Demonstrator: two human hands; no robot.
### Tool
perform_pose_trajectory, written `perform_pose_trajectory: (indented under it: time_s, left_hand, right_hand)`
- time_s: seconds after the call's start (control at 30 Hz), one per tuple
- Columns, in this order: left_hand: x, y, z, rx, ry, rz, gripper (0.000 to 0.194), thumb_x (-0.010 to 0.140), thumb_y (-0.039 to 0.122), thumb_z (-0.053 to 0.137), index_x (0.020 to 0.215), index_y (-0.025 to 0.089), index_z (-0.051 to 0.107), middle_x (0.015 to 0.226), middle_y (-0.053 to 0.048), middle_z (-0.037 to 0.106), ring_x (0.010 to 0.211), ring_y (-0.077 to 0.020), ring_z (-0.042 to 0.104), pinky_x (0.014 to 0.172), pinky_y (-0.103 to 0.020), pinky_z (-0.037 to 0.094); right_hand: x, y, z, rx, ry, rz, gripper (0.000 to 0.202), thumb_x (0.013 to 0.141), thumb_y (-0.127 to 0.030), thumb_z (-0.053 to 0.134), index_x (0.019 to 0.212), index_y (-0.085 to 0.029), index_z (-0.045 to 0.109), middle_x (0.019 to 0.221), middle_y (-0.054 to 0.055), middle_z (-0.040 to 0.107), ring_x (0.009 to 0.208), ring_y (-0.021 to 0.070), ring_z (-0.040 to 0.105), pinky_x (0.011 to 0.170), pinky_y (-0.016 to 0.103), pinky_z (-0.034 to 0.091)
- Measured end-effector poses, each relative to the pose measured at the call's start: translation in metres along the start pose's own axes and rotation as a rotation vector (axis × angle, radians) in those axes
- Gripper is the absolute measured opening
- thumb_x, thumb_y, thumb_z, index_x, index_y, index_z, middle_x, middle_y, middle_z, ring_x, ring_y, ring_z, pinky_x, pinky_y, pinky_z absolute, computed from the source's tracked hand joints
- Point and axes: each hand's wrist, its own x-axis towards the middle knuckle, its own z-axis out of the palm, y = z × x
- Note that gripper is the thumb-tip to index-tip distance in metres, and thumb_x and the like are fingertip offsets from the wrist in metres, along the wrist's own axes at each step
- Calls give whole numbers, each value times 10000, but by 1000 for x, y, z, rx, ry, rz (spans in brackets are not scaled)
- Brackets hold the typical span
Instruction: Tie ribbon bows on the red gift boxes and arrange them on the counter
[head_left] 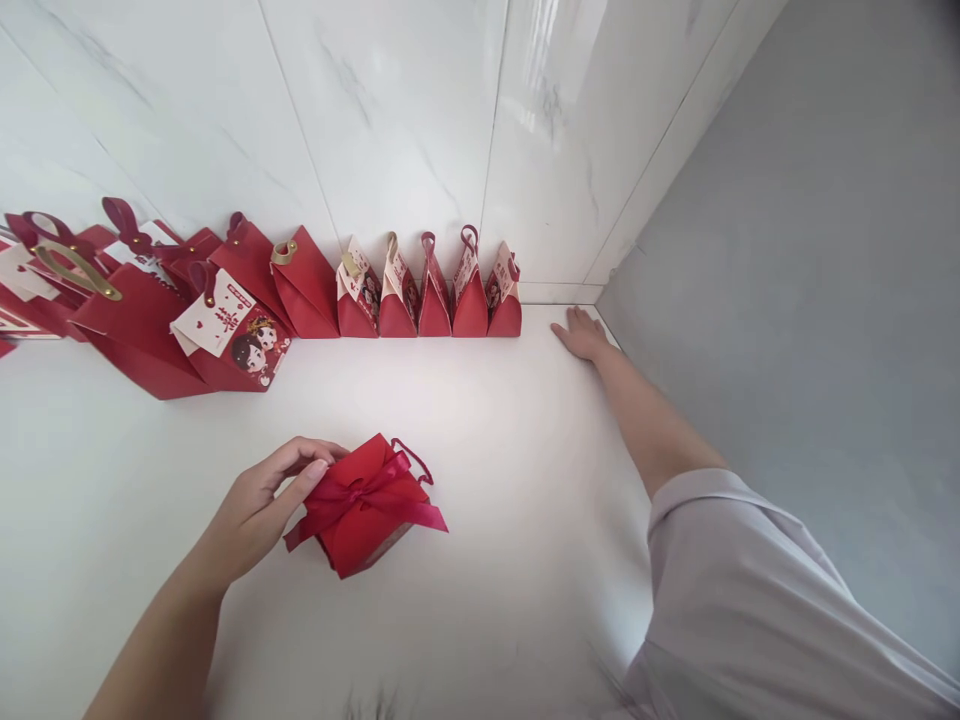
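Note:
A red gift box (375, 530) with a crimson ribbon bow (356, 492) rests on the white surface in front of me. My left hand (274, 495) grips its left corner, the thumb on top near the ribbon and the fingers partly hidden behind the box. A thin dark red cord loop (418, 465) sticks out at the box's far right. Off to the right, my right hand (581, 335) lies flat with spread fingers at the far corner of the surface, holding nothing. Just left of it stands the last small red-and-cream box (506, 305) of a row.
Several small boxes with strap handles (435, 305) line the marble-tiled wall (405, 110). Larger red bags (142, 325) crowd the left end, one box (236, 330) with a cartoon couple among them. A grey wall (810, 250) bounds the white tabletop (480, 620) on the right.

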Motion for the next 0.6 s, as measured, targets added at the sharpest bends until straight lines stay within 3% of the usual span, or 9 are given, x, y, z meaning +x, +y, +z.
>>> perform_pose_trajectory:
  time_s: [0.13, 0.23, 0.3, 0.43, 0.6]
  left_hand:
    - [2, -7, 0, -2, 7, -11, 336, 938, 565, 486, 1023, 262, 604, 1201, -16, 662, 1050, -177, 605, 839, -212, 509]
    - [2, -7, 1, 1, 21, -22, 341, 928, 581, 491, 1023, 274, 607, 1211, -6, 664, 1057, -175, 612, 842, -207, 512]
    - [2, -5, 1, 13, 31, -30, 351, 919, 592, 494, 1027, 280, 612, 1220, -5, 666, 1065, -179, 619, 849, -213, 517]
    - [0, 3, 4, 57, 34, -42, 380, 901, 612, 497, 1028, 277, 624, 1238, -20, 667, 1074, -201, 633, 850, -241, 528]
    - [-1, 9, 7, 66, 55, -35, 415, 884, 629, 501, 1039, 265, 627, 1245, -46, 667, 1079, -231, 637, 869, -281, 531]
  right_hand:
    - [-53, -21, -11, 31, -51, -210, 765, 957, -673, 201, 1581, -231, 206, 1649, 38, 230, 1522, 244, 197, 1247, 455, 162]
    - [-124, -14, -12, 26, 36, -248, 760, 974, -655, 196, 1599, -237, 87, 1673, 28, 118, 1543, 245, 77, 1254, 499, 53]
    - [-178, 3, -5, -12, 153, -165, 767, 984, -641, 195, 1595, -185, 113, 1667, 91, 140, 1540, 262, 95, 1249, 516, 112]
    - [-271, 46, 25, 27, 175, 80, 772, 994, -618, 213, 1584, -123, 161, 1647, 156, 192, 1522, 300, 178, 1222, 510, 252]
    - [-329, 67, 49, 7, 142, 154, 718, 1013, -581, 207, 1581, -142, 203, 1642, 115, 229, 1512, 279, 225, 1226, 506, 257]
